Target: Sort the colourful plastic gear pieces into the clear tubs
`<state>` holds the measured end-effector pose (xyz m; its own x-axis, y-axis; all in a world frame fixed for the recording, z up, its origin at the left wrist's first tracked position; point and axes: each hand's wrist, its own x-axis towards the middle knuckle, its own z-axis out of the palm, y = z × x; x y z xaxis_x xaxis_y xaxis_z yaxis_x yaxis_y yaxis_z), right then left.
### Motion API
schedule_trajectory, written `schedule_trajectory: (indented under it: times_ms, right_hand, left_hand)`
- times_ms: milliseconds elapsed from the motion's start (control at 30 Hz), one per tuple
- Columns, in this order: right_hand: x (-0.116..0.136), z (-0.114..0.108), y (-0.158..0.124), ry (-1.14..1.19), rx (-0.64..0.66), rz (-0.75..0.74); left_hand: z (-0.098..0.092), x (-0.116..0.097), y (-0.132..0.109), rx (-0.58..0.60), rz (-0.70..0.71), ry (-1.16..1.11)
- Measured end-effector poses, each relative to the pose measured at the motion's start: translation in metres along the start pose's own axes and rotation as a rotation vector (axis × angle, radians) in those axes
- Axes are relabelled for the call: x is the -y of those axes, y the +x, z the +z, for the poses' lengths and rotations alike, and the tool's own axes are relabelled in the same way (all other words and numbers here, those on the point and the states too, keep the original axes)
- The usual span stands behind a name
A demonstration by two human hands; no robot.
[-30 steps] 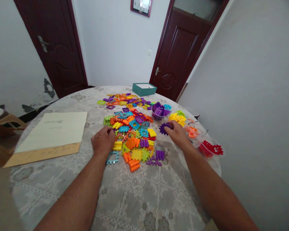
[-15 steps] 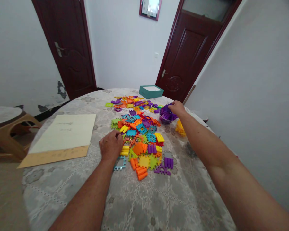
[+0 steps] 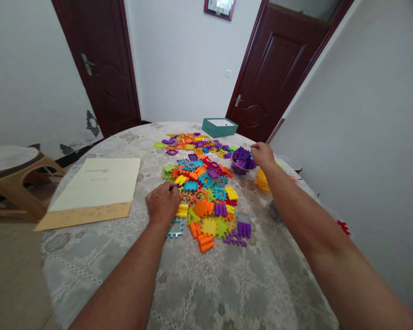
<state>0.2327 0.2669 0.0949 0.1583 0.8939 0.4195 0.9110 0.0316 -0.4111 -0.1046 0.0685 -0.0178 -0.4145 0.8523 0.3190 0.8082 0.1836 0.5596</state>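
Note:
A heap of colourful plastic building pieces point(image 3: 206, 183) lies spread over the middle of a round table with a lace cloth point(image 3: 227, 284). My left hand point(image 3: 163, 201) rests on the cloth at the heap's left edge. Its fingers are curled under, beside yellow pieces point(image 3: 182, 211) and a blue square frame point(image 3: 175, 228). My right hand point(image 3: 262, 155) is stretched far out, fingers curled, touching the right rim of a small bowl of purple pieces point(image 3: 241, 160). What either hand holds, if anything, is hidden.
A teal box point(image 3: 219, 127) stands at the table's far edge. A cream sheet on a brown envelope point(image 3: 99, 181) lies at the left. Yellow pieces point(image 3: 261, 181) and a red piece point(image 3: 342, 227) sit by the right edge. A wooden stool point(image 3: 13, 183) stands left of the table.
My right hand carried a purple piece from the table up to the purple bowl and now sits just right of it. The left hand has stayed put. The camera has shifted.

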Motion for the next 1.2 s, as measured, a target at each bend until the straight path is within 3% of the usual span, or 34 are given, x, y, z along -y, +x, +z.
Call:
schedule_trajectory:
  times_ms: [100, 233, 333, 433, 600, 733, 867, 967, 1100, 1200]
  right_hand:
    - [0.009, -0.015, -0.046, 0.169, 0.062, -0.179]
    - [0.020, -0.027, -0.123, 0.293, 0.380, -0.387]
    - [0.023, -0.026, -0.169, 0.298, 0.531, -0.469]
    - [0.024, -0.019, -0.197, 0.275, 0.602, -0.552]
    - [0.028, -0.006, -0.219, 0.238, 0.604, -0.532]
    - [0.027, -0.018, -0.214, 0.375, 0.678, -0.393]
    - [0.011, -0.051, -0.198, 0.515, 0.705, -0.294]
    - [-0.007, -0.071, -0.199, 0.446, 0.750, -0.317]
    - [-0.027, -0.073, -0.223, 0.249, 0.779, -0.436]
    - [-0.033, -0.067, -0.243, 0.218, 0.781, -0.438]
  left_hand:
    - [0.001, -0.001, 0.000, -0.006, -0.010, 0.003]
    - [0.001, -0.001, 0.000, -0.015, 0.001, -0.004]
    - [0.003, -0.004, -0.002, -0.026, 0.035, -0.013]
    - [0.005, -0.009, -0.006, -0.049, 0.145, -0.017]
    - [0.007, -0.018, -0.014, -0.044, 0.391, 0.004]
    - [0.007, -0.020, -0.016, -0.011, 0.446, 0.009]
    - [0.009, -0.018, -0.012, -0.014, 0.419, -0.044]
    - [0.010, -0.016, -0.009, -0.022, 0.358, -0.100]
    - [0.009, -0.016, -0.007, -0.014, 0.239, -0.165]
    - [0.007, -0.015, -0.005, 0.012, 0.114, -0.221]
